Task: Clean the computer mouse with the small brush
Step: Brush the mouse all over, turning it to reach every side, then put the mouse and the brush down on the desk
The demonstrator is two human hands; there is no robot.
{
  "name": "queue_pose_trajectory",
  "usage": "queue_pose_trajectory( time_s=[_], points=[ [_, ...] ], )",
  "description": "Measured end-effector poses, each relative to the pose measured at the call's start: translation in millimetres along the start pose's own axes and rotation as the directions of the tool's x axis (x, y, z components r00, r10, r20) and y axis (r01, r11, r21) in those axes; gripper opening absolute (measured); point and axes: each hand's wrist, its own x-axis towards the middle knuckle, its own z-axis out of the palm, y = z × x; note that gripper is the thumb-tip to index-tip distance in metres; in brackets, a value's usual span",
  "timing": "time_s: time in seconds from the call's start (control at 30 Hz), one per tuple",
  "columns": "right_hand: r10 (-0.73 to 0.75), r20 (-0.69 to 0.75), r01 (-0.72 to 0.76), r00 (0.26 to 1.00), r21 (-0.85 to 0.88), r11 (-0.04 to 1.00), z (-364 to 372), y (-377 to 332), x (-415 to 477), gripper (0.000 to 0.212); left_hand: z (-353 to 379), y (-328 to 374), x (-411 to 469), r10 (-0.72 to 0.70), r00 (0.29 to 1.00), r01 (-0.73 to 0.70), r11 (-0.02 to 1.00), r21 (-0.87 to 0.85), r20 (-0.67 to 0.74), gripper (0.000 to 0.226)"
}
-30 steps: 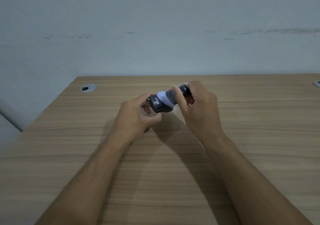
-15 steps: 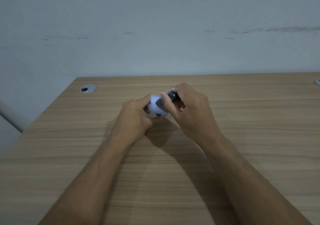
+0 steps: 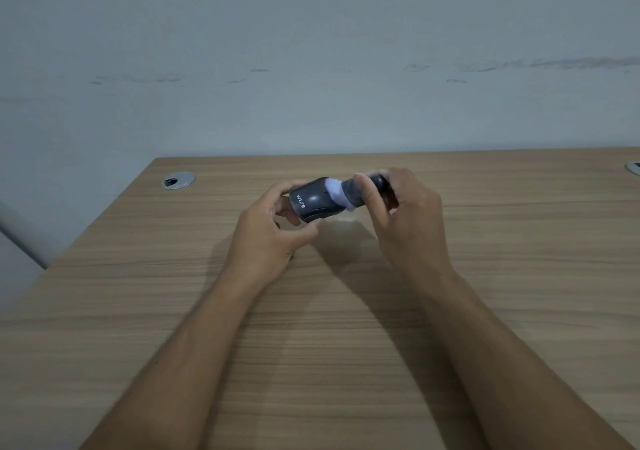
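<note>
A dark grey computer mouse with white lettering is held a little above the wooden desk. My left hand grips its left end with thumb and fingers. My right hand holds a small brush with a dark handle and a pale bristle tuft. The bristles rest on the right part of the mouse's top. The brush handle is mostly hidden inside my right fist and is blurred.
A round metal cable grommet sits at the desk's far left corner, and another grommet shows at the right edge. A pale wall rises behind the desk. The desk's left edge runs diagonally.
The brush has swept from the mouse's left part over to its right, uncovering the lettered top. My right hand moved right with it. My left hand kept its hold.
</note>
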Motion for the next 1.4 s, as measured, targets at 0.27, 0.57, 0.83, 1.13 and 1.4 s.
queue_pose_trajectory(
  time_s=[0.27,0.57,0.83,1.13,1.4],
  points=[
    [0.125,-0.015,-0.125,0.992,0.023,0.992,-4.8,8.6,1.0,0.02,2.2,-4.3,0.5,-0.041,0.998,0.044,0.993,-0.106,0.037,0.06],
    [0.017,0.062,-0.022,0.998,0.087,0.996,-5.4,-2.6,-0.4,0.018,-0.8,-6.5,1.1,-0.064,0.998,0.065,0.996,-0.059,0.018,0.059],
    [0.077,0.125,-0.094,0.989,0.135,0.986,-4.2,0.8,-1.7,0.017,2.1,-6.7,-0.7,-0.106,0.994,0.107,0.993,-0.04,0.014,0.057],
    [0.3,0.164,-0.267,0.94,-0.195,0.944,2.3,32.7,-5.7,0.039,9.2,-15.0,-0.7,-0.119,0.988,0.133,0.978,0.158,-0.093,0.05],
    [0.306,0.312,-0.191,0.899,-0.349,0.917,15.6,27.6,-12.3,0.055,14.9,-21.8,2.8,-0.089,0.976,0.15,0.936,0.319,-0.198,0.052]
  ],
)
